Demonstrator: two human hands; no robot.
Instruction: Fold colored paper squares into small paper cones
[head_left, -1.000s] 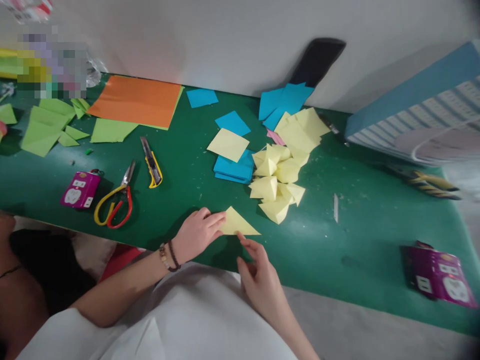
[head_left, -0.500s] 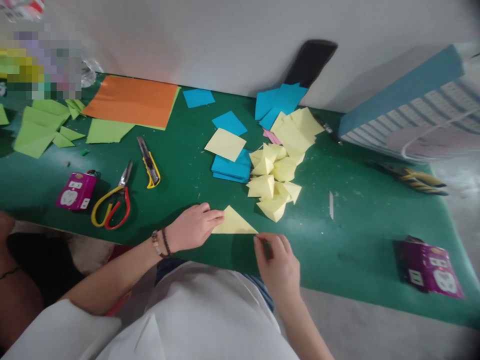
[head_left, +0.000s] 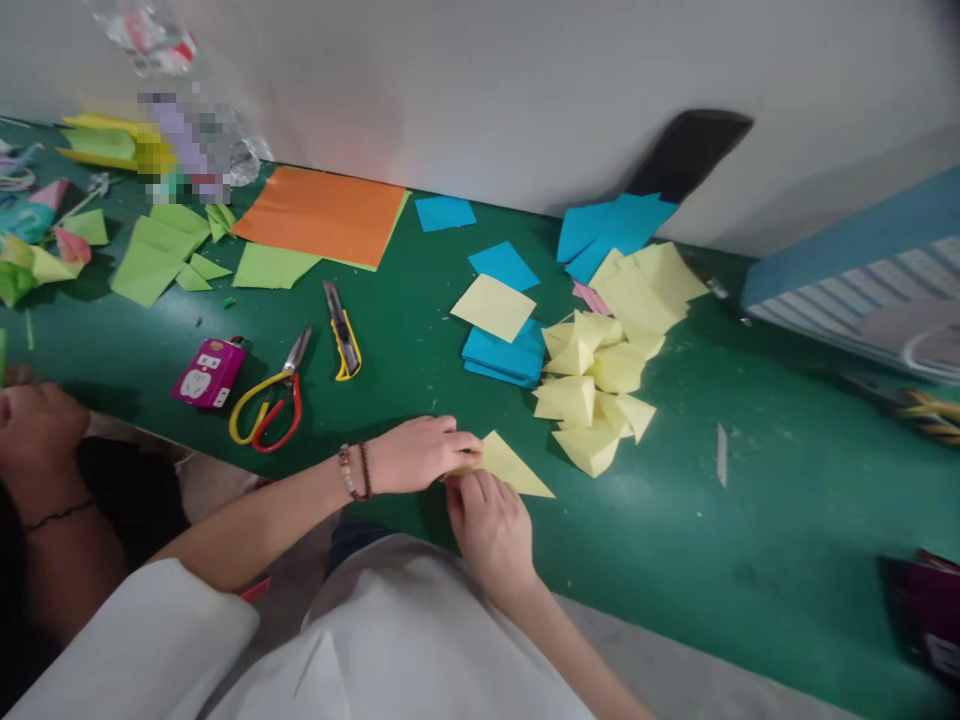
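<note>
A pale yellow sheet of paper, folded into a triangle, lies on the green table close to my body. My left hand presses its fingers together over the triangle's left part. Right beside those fingertips, my right hand pinches along the lower left edge of the same paper. Both sets of fingertips hide that left corner. Just beyond the hands sits a cluster of folded yellow paper pieces. Blue square sheets form a stack with a flat yellow sheet partly over it.
Left of my hands lie scissors, a box cutter and a purple socket box. Orange paper and green pieces lie farther back. A loose blade is at right. Another person's hand rests at far left.
My right hand has moved from the triangle's right corner to its left side, next to my left hand. The camera view has shifted left, so things appear farther right.
</note>
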